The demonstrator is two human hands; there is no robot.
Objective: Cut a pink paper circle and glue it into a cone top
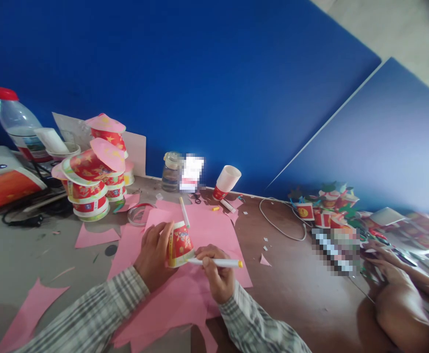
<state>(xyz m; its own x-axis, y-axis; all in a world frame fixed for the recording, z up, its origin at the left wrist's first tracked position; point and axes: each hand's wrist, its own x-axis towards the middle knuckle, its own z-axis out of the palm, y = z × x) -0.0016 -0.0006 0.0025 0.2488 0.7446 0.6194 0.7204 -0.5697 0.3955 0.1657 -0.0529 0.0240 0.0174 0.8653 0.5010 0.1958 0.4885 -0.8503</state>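
One tapered red paper cup [181, 242], yellowish wide rim facing away from the back edge of the surface [284, 279], is gripped by the left hand [155, 257]; right of it, the right hand [217, 279] pinches a white plastic marker [226, 263] crosswise, tip at the rim.

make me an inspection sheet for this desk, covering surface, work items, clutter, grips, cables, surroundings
Surface: tabletop grey at left, brown at right; pink paper spread below the hands
Work items: red printed cup, tilted; white marker with yellow end, its tip at the cup's pale rim
Clutter: pink offcuts, stacked decorated cups and red-capped bottle at left
Grips: left grip holds the cup; right grip holds the marker
Cables: white cable looped at right; black plug at left
Surroundings: blue partition behind; another person's arms at right
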